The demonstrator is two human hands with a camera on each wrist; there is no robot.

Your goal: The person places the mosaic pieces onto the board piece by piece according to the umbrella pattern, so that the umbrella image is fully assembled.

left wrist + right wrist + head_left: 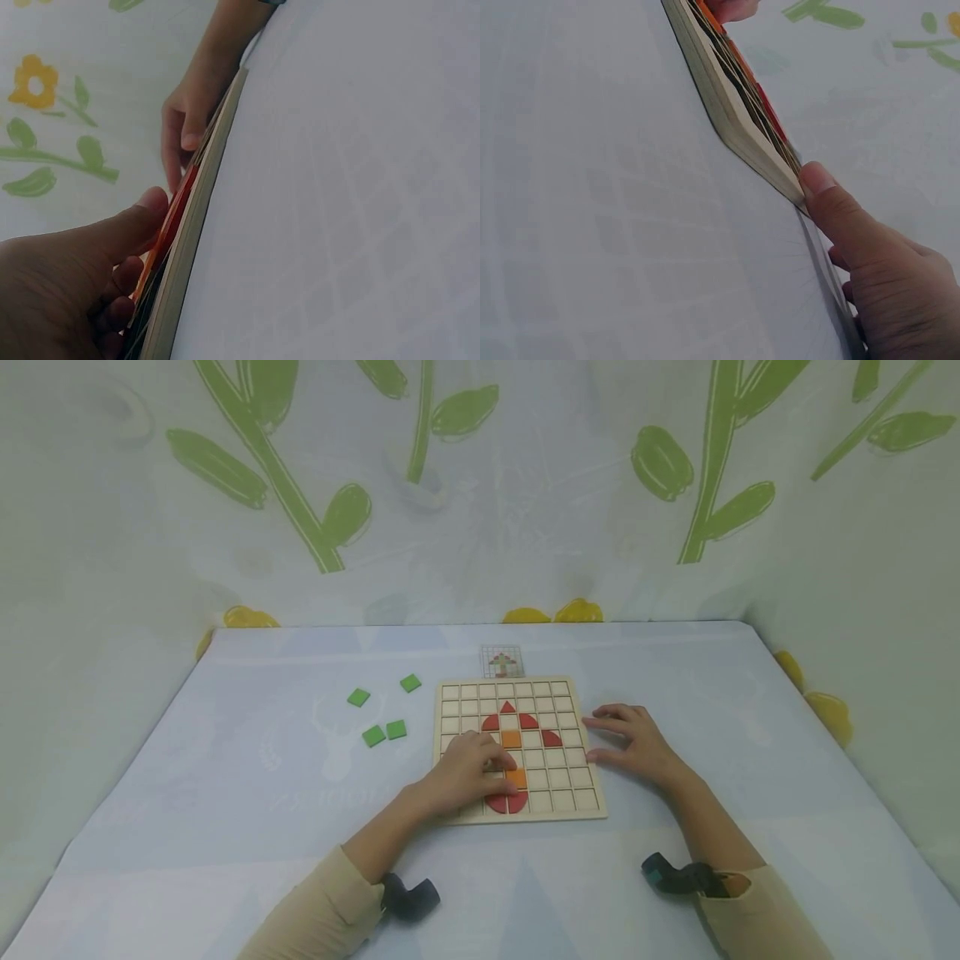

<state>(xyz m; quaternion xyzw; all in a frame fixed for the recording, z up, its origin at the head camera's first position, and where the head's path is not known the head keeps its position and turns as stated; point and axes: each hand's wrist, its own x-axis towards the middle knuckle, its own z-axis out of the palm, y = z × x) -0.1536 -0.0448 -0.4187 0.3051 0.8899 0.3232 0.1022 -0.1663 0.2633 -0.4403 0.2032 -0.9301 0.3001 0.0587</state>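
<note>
A wooden grid board (585, 799) lies on the table with red and orange tiles in its cells. My left hand (467, 774) is over the board's lower middle, thumb and index finger pinching an orange square tile (517, 777) at its near and far edges. Another orange square (512, 739) sits farther up the same column. Red quarter-round tiles (552, 739) and a red triangle (507, 707) occupy other cells; the left hand partly covers some cells. With fingers spread, my right hand (633, 743) touches the board's right edge; its thumb (821, 180) shows at the board's side.
Several green square tiles (373, 736) lie loose on the table left of the board. A small card (502, 662) with a grid pattern in red and green lies against the board's far edge. A patterned wall (487, 527) rises behind the table.
</note>
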